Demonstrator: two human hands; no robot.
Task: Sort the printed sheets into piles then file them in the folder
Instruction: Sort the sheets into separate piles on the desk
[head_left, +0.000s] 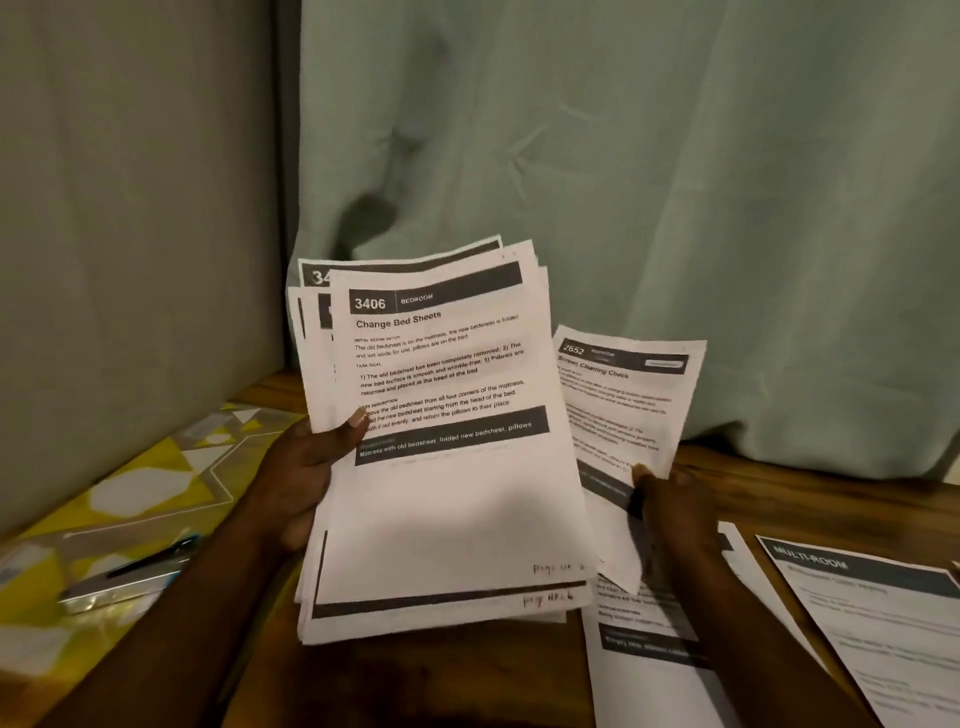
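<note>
Sorting is proceeding: the left grip (297, 470) is clasping the unsorted stack (447, 499) above the desk (789, 493) while the right grip (675, 514) is pinching one sheet (623, 405), which is probably heading for a matching pile (878, 629).

Pale green curtain (675, 182) hangs across the back, creased, its hem reaching the wooden table (779, 493). Plain grey panel (130, 234) on the left, meeting the curtain at a vertical edge. Yellow-and-white geometric cover (140, 483) lies over the table's left part. On it, a dark pen (150, 561) with a blue end rests on a flat silvery object (104, 592), too blurred to name.
</note>
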